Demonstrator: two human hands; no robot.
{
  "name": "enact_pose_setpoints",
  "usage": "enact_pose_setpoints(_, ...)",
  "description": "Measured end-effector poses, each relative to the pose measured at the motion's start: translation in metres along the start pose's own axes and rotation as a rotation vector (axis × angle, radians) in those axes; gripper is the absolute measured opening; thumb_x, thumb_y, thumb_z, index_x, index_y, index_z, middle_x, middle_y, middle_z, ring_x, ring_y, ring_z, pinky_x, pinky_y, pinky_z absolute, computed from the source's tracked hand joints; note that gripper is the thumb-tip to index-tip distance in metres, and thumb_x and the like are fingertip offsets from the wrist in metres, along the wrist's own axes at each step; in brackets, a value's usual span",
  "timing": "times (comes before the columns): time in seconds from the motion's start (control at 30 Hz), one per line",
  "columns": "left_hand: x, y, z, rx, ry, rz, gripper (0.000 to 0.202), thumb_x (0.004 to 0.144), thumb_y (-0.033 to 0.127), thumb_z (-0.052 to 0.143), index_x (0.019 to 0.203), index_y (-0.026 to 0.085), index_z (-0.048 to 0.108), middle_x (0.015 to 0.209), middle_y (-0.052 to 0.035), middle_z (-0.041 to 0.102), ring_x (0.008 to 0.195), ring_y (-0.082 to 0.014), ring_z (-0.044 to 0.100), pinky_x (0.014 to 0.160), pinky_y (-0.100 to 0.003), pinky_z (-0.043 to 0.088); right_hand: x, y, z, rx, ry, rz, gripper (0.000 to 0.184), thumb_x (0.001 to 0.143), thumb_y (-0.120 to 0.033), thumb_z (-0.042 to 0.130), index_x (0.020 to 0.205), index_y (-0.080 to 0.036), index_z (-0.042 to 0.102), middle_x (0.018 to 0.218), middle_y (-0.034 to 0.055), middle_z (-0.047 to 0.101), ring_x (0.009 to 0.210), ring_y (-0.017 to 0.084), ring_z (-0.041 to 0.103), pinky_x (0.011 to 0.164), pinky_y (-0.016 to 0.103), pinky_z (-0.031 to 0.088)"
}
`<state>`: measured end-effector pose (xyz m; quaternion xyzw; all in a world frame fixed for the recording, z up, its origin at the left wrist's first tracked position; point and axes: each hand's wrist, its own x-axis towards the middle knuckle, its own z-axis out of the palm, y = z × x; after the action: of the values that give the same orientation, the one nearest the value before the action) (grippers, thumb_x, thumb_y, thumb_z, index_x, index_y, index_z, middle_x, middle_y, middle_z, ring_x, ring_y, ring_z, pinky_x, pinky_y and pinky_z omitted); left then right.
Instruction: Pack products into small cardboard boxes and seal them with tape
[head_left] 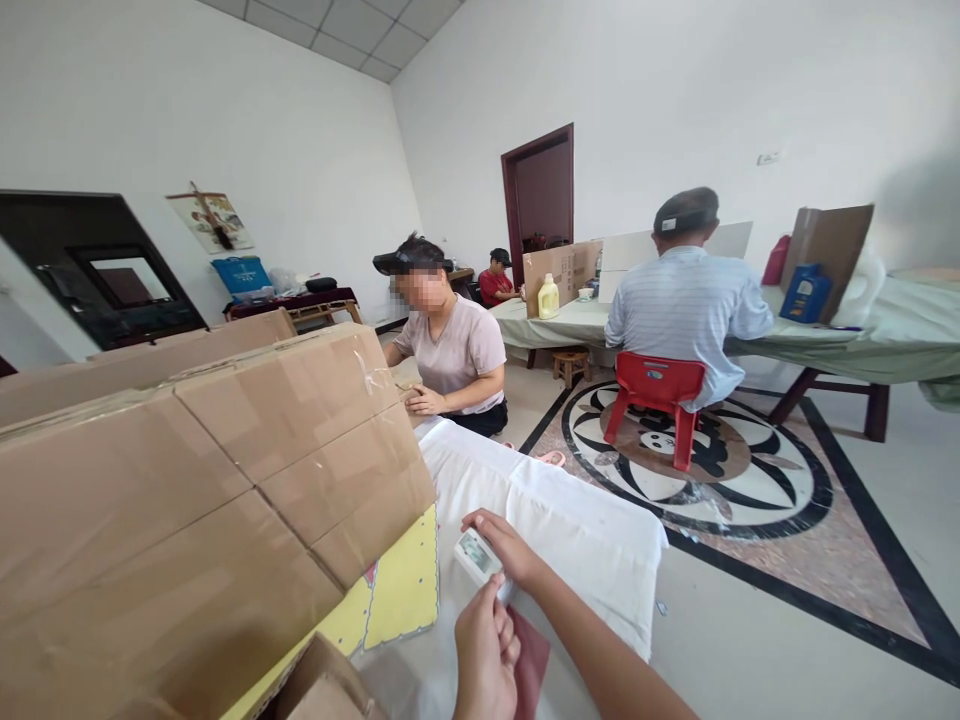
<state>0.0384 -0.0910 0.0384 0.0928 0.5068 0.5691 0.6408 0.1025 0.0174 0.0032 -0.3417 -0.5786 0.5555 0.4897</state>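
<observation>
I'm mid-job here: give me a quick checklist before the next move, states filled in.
1. Right hand on the white device: ok, fingers wrapped against it.
2. Left hand on the device: thumb at its near end, ok; full grip cannot tell.
3. Screen uncovered: ok.
4. Screen readable: not ok, too small and blurred.
5. Device resting on the white cloth: cannot tell.
6. Hands apart from the cardboard panel: ok.

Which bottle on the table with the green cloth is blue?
The blue bottle stands before the brown cardboard panel, between the red container and the white jug. The pale yellow bottle stands farther left in the picture.
</observation>
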Motion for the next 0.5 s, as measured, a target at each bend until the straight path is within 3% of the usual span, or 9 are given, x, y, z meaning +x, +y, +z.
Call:
enact_pose_setpoints(0.27,0.004,-0.007,-0.004,0.103,0.027,0.018,0.054,0.041,0.053,0.086,0.064,0.022,0.048,0.046,0.0148,0.019,0.041,-0.0027,0.012,0.039,-0.019,0.01,-0.003,-0.01,0.002,-0.065,0.007,0.024,0.05,0.092,-0.068,0.047,0.091,-0.022,0.067,0.087,0.0032,0.061,0.089,0.024,0.058,0.087,0.037,0.043)
enact_pose_setpoints(0.4,0.011,-0.008,-0.014,0.188,-0.002,0.104,0.058,0.041,0.061,0.085,0.057,0.022,0.044,0.042,0.0138,0.02,0.039,-0.0018,0.012,0.039,-0.019,0.009,-0.006,-0.009,0.008,-0.118,0.054,-0.018,0.039,0.093,-0.058,0.049,0.091,-0.024,0.067,0.096,0.0045,0.062,0.1,0.026,0.058,0.097,0.041,0.041)
enact_pose_setpoints(0.5,0.015,-0.008,-0.02,0.256,-0.003,0.126,0.059,0.039,0.065,0.083,0.055,0.022,0.045,0.038,0.0131,0.021,0.036,-0.0016,0.011,0.039,-0.02,0.007,-0.005,-0.002,0.012,-0.144,0.065,-0.003,0.023,0.086,-0.045,0.058,0.092,-0.024,0.067,0.099,0.0048,0.063,0.102,0.027,0.058,0.095,0.042,0.042)
